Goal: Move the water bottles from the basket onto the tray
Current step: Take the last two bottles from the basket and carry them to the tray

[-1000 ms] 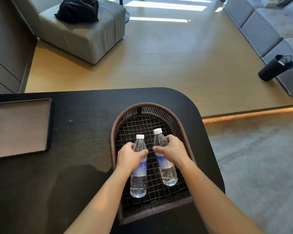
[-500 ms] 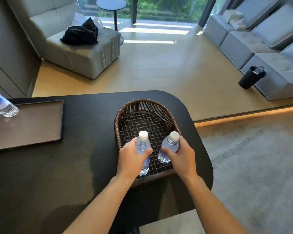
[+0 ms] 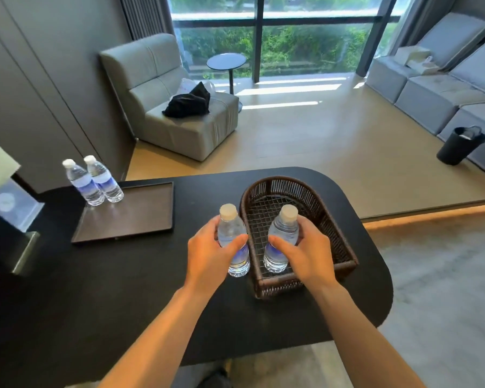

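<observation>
Bottles (image 3: 233, 249) lifted from basket (image 3: 331, 225), hand-held

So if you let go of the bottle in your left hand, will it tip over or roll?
Probably it could tip: the bottle is tall and narrow, on a small base. Lying down, its round body would likely roll on the smooth table. It looks full, so likely heavy for its size. The left hand has a grip around its middle.

Grey armchair (image 3: 174, 113) with black cloth (image 3: 186, 103), round side table (image 3: 226, 61), black bin (image 3: 459, 145)
</observation>
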Demonstrator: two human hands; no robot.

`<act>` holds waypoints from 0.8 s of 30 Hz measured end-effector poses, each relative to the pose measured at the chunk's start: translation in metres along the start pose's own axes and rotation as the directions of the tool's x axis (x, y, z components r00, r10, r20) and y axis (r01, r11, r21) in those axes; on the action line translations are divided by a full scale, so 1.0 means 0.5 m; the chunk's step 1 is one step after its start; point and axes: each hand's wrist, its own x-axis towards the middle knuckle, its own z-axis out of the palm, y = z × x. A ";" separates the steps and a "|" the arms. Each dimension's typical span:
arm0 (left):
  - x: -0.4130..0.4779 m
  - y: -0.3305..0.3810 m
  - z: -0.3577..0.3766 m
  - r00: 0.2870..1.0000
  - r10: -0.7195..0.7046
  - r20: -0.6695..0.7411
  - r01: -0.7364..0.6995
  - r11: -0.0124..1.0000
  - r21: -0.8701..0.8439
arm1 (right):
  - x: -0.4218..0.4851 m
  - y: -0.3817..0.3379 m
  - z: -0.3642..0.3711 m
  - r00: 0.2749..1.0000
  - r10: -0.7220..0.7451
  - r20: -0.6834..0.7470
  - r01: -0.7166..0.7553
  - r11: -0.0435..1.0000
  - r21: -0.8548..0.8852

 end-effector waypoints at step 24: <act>0.248 -0.341 -0.587 0.949 -0.059 -0.308 0.128 0.970 0.208 | 0.133 -0.273 0.686 0.954 0.022 0.298 -0.015 1.000 -0.025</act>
